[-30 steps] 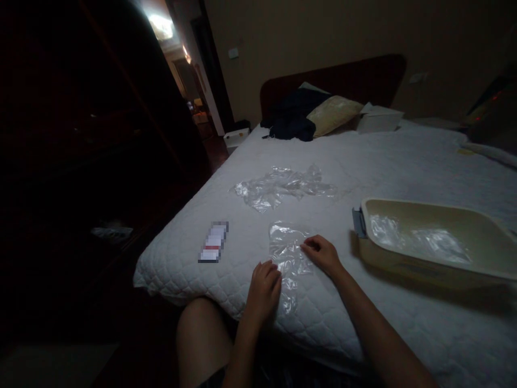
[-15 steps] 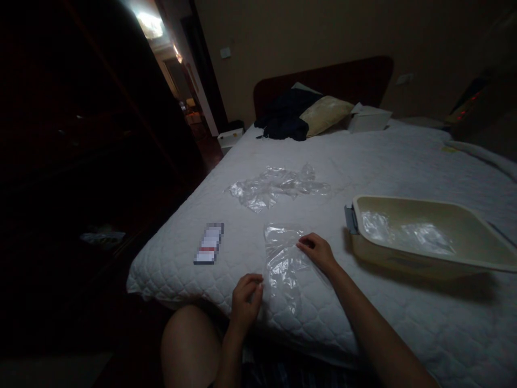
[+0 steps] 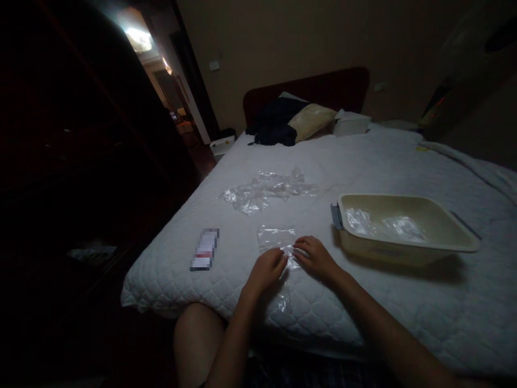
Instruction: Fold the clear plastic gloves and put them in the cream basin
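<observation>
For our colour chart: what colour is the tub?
The tub is cream; the head view shows it.

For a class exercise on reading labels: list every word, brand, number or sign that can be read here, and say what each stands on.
No text can be read.
Phone-like rectangle: pixelated, so nothing on it is legible.
Beige tub: a faint dark mark on its near side, too blurred to read.
Flat clear plastic: no lettering can be made out.
Crumpled clear plastic: likewise.

Dim; glare in doorway (image 3: 166, 81), glints on plastic (image 3: 272, 236), left near-black
</observation>
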The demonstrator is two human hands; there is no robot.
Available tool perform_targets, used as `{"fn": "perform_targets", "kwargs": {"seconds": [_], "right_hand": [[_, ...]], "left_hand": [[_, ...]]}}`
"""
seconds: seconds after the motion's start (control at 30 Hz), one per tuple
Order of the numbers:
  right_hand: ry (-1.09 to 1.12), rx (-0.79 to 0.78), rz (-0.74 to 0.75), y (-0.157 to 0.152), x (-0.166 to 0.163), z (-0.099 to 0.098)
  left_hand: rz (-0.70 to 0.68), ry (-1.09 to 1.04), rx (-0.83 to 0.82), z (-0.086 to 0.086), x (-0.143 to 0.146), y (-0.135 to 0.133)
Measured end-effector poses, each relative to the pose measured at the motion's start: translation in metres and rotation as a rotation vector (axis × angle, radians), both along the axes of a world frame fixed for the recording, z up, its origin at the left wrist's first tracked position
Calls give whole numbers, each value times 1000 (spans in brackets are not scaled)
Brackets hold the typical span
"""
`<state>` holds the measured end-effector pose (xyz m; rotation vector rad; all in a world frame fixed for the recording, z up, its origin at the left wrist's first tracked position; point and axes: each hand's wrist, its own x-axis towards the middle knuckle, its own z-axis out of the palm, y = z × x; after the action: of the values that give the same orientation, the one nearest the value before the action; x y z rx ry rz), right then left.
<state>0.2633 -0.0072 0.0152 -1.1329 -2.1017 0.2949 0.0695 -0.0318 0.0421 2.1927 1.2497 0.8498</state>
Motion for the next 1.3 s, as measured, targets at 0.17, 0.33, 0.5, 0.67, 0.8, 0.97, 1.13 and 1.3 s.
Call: {"fn": "perform_targets", "kwargs": {"seconds": [0.17, 0.33, 0.5, 0.67, 0.8, 0.97, 1.13, 1.3], "right_hand": [[-187, 86, 7, -16, 1, 0], [-141, 141, 0, -24, -3, 4], [-208, 172, 138, -48, 3, 8], [-295, 204, 256, -70, 7, 4], [-283, 103, 327, -82, 7, 12], [-100, -146, 243, -77, 8, 19], [129, -447, 140, -56, 10, 12], [213, -524, 111, -41, -3, 19]], "left_hand": [[-42, 117, 107, -9, 9, 1], [-34, 72, 129, -21, 7, -1], [-4, -141, 32, -27, 4, 2], [115, -427, -46, -30, 4, 6], [182, -727, -103, -24, -1, 5], [246, -939, -195, -24, -26, 9], [429, -1026, -250, -36, -64, 19], [451, -1124, -329, -52, -85, 17]]}}
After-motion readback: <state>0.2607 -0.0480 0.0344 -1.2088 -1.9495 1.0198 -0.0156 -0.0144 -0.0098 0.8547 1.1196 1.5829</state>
